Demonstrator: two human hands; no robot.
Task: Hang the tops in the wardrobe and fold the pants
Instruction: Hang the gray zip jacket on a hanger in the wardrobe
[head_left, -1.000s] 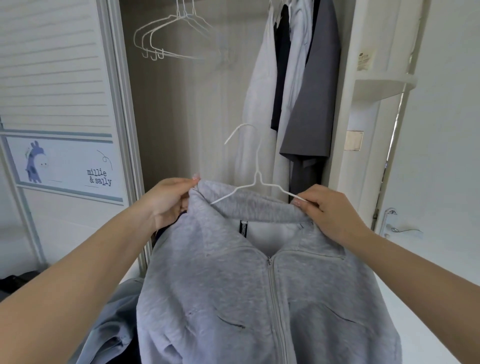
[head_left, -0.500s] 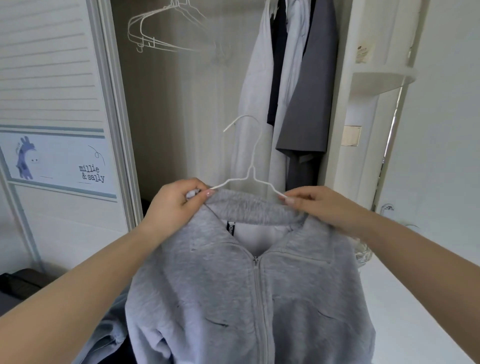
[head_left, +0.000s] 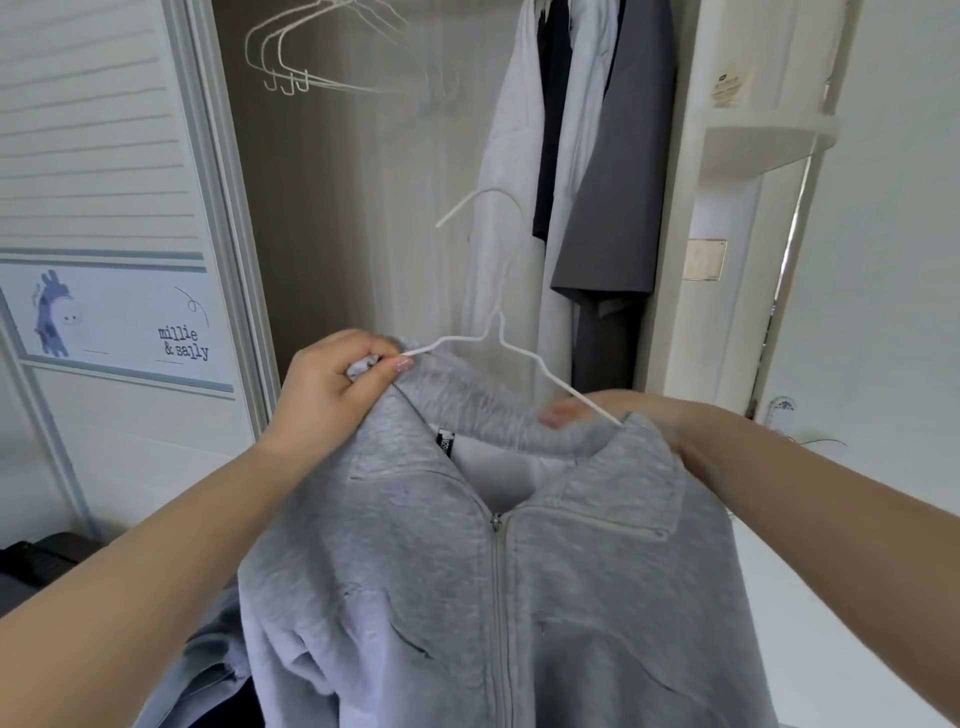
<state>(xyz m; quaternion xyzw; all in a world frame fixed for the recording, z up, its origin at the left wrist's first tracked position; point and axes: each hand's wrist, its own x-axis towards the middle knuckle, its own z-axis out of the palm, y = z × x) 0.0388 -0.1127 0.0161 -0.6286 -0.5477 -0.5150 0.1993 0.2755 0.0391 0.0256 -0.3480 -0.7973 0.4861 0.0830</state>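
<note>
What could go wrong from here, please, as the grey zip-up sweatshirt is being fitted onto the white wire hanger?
1. The white wire hanger has both arms only at the collar of the grey zip-up sweatshirt; if they are not seated in the shoulders, it may slip off.
2. The left hand pinches collar fabric and the right hand is blurred, so the hold there is unclear.
3. The hook could snag the hanging dark grey garment.

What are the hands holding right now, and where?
The left hand grips the grey zip top at its left collar; the blurred right hand holds the right collar beside the white hanger.
</note>
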